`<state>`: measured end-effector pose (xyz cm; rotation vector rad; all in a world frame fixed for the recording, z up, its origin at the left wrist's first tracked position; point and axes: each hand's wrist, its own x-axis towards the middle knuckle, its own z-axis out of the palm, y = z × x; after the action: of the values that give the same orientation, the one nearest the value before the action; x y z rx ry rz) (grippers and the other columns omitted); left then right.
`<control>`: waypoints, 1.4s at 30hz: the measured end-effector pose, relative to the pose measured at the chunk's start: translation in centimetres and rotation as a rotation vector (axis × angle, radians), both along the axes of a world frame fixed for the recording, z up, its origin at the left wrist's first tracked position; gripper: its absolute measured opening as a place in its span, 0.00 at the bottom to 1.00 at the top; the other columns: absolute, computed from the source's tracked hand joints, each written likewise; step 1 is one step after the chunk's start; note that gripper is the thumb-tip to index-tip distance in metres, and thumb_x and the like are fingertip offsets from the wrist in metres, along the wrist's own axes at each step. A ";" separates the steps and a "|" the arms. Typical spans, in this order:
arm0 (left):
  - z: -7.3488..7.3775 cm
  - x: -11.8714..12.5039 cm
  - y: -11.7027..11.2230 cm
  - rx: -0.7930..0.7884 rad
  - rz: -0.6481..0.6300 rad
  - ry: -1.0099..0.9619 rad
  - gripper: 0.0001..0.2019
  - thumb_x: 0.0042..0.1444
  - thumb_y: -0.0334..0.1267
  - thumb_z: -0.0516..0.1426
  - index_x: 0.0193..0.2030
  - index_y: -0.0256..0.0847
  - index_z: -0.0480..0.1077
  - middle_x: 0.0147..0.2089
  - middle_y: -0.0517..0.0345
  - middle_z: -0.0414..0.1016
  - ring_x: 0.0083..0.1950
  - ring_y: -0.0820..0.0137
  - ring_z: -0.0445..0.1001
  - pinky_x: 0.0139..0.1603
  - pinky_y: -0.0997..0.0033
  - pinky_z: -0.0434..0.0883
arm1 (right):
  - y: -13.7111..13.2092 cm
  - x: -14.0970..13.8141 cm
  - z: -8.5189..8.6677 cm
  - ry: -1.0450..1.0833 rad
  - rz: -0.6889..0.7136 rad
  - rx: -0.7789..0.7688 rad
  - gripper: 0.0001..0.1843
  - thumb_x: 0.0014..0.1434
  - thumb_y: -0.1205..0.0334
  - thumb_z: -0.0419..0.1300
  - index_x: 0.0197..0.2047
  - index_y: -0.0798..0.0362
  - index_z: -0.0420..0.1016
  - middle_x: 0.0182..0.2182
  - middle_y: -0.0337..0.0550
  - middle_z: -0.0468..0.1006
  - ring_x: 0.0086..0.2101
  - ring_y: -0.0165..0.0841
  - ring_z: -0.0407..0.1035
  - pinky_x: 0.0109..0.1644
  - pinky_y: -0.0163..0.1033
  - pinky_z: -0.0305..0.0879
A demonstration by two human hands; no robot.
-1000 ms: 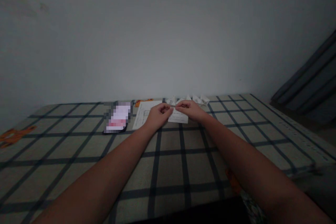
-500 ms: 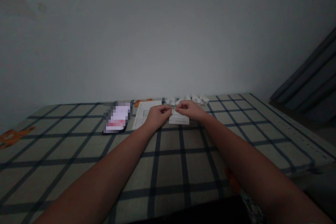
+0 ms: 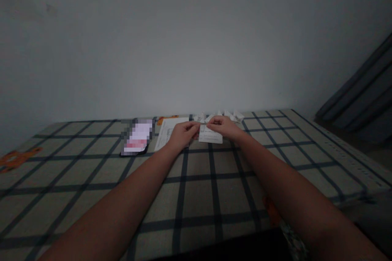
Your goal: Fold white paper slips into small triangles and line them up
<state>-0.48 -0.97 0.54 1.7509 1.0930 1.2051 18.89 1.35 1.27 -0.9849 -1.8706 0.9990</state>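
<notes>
A small piece of white printed paper [image 3: 210, 135] is between my two hands, just above the checked cloth. My left hand [image 3: 183, 133] is closed, its thumb and fingertips pinching the paper's upper left edge. On the other side my right hand [image 3: 225, 127] pinches the upper part of the same paper, its fingers curled. The fold lines near my fingertips are too small and dark to make out. Right behind my hands stand several folded white paper pieces [image 3: 238, 116] with pointed tops, partly hidden by my fingers.
A larger printed sheet [image 3: 163, 134] lies left of my left hand. Further left is a phone [image 3: 136, 138] with a blurred-out screen. The checked cloth [image 3: 196, 195] covers the surface up to a grey wall [image 3: 196, 49]. A dark curtain [image 3: 364, 89] hangs at the right.
The small paper has shifted slightly to the right and tilted a little. My fingertips have moved slightly apart along its upper edge. Everything else stays in place.
</notes>
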 end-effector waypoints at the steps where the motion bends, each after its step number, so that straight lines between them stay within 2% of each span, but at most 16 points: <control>1: 0.0 0.1 -0.1 0.009 0.000 0.026 0.16 0.50 0.47 0.56 0.37 0.37 0.75 0.26 0.58 0.73 0.24 0.73 0.69 0.26 0.75 0.65 | 0.0 0.0 0.0 -0.008 0.005 0.005 0.14 0.49 0.53 0.60 0.30 0.57 0.73 0.25 0.39 0.71 0.26 0.28 0.64 0.30 0.33 0.59; 5: 0.1 0.1 -0.4 0.044 0.005 0.096 0.16 0.51 0.49 0.56 0.35 0.38 0.76 0.23 0.59 0.72 0.23 0.74 0.67 0.24 0.76 0.62 | 0.1 -0.3 0.0 -0.036 0.015 0.062 0.15 0.49 0.53 0.60 0.33 0.57 0.74 0.29 0.42 0.74 0.31 0.30 0.67 0.36 0.35 0.61; 8: 0.2 0.0 -0.4 0.019 0.042 0.060 0.16 0.51 0.50 0.56 0.34 0.37 0.75 0.21 0.60 0.71 0.21 0.74 0.66 0.22 0.76 0.61 | 0.1 -0.4 0.0 -0.014 -0.028 0.171 0.15 0.48 0.54 0.61 0.36 0.56 0.73 0.33 0.42 0.73 0.34 0.30 0.67 0.40 0.36 0.61; 10: 0.2 -0.1 -0.2 0.007 0.071 0.045 0.17 0.50 0.50 0.56 0.32 0.37 0.75 0.19 0.60 0.70 0.20 0.74 0.66 0.21 0.76 0.60 | -0.2 -0.4 0.3 -0.023 -0.050 0.264 0.14 0.49 0.54 0.61 0.35 0.55 0.71 0.33 0.42 0.71 0.35 0.30 0.66 0.41 0.36 0.61; 14: 0.2 -0.2 -0.2 0.016 0.101 0.061 0.18 0.50 0.51 0.56 0.28 0.37 0.74 0.17 0.59 0.70 0.20 0.73 0.67 0.22 0.75 0.61 | -1.1 -0.5 1.0 -0.176 0.031 0.531 0.15 0.46 0.52 0.65 0.26 0.55 0.69 0.40 0.45 0.67 0.44 0.33 0.63 0.50 0.40 0.57; 19: 0.2 0.0 -0.4 -0.057 0.088 0.044 0.18 0.48 0.52 0.57 0.30 0.36 0.74 0.18 0.59 0.70 0.18 0.73 0.67 0.18 0.76 0.61 | -1.8 -1.1 1.1 -0.379 0.116 0.657 0.18 0.41 0.47 0.67 0.25 0.54 0.70 0.45 0.46 0.66 0.48 0.37 0.59 0.53 0.44 0.54; 23: 0.1 0.1 -0.3 -0.100 0.061 0.015 0.18 0.47 0.52 0.58 0.32 0.37 0.74 0.19 0.59 0.71 0.19 0.72 0.68 0.18 0.77 0.62 | -1.8 -1.4 0.6 -0.418 0.136 0.676 0.16 0.45 0.49 0.65 0.25 0.53 0.71 0.45 0.46 0.66 0.47 0.37 0.59 0.53 0.44 0.55; 26: -0.2 0.0 -0.1 -0.074 0.049 0.018 0.18 0.49 0.52 0.57 0.31 0.37 0.73 0.18 0.59 0.70 0.19 0.72 0.68 0.20 0.76 0.62 | -1.7 -1.2 0.5 -0.388 0.124 0.671 0.11 0.49 0.53 0.63 0.27 0.53 0.73 0.45 0.46 0.66 0.48 0.36 0.60 0.54 0.44 0.55; 29: -0.3 -0.2 0.1 -0.038 0.046 0.024 0.18 0.50 0.52 0.55 0.33 0.37 0.74 0.17 0.60 0.69 0.18 0.73 0.66 0.20 0.76 0.60 | -1.6 -1.0 0.5 -0.345 0.125 0.630 0.06 0.51 0.58 0.61 0.30 0.52 0.75 0.45 0.46 0.66 0.48 0.34 0.60 0.54 0.43 0.54; 34: -0.2 -0.2 0.3 0.004 0.079 0.013 0.17 0.52 0.50 0.54 0.33 0.37 0.74 0.17 0.63 0.66 0.19 0.74 0.64 0.21 0.76 0.60 | -1.4 -1.1 0.6 -0.254 0.114 0.543 0.06 0.54 0.61 0.58 0.31 0.54 0.74 0.42 0.45 0.68 0.46 0.32 0.63 0.53 0.41 0.57; 37: -0.2 -0.1 0.3 0.010 0.082 -0.054 0.16 0.51 0.50 0.55 0.34 0.38 0.74 0.24 0.61 0.71 0.24 0.73 0.67 0.23 0.76 0.63 | -1.3 -1.1 0.6 -0.183 0.069 0.531 0.06 0.54 0.62 0.57 0.28 0.54 0.71 0.39 0.45 0.70 0.44 0.32 0.65 0.52 0.40 0.58; 40: -0.3 0.1 0.3 0.017 0.027 -0.095 0.17 0.49 0.48 0.58 0.41 0.39 0.73 0.35 0.57 0.75 0.33 0.70 0.71 0.31 0.73 0.68 | -1.0 -1.0 0.5 -0.094 0.039 0.484 0.05 0.53 0.63 0.56 0.27 0.54 0.69 0.36 0.44 0.72 0.41 0.32 0.66 0.50 0.39 0.59; 42: -0.4 0.1 0.2 0.052 0.010 -0.074 0.18 0.48 0.46 0.59 0.44 0.39 0.72 0.38 0.55 0.76 0.37 0.69 0.72 0.37 0.71 0.69 | -0.7 -1.0 0.3 -0.038 0.041 0.420 0.05 0.53 0.63 0.56 0.27 0.54 0.68 0.35 0.43 0.72 0.39 0.32 0.67 0.47 0.38 0.61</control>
<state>-0.34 -0.74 0.17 1.7280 1.0370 1.3046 17.94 0.62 1.61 -0.7197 -2.0280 0.5748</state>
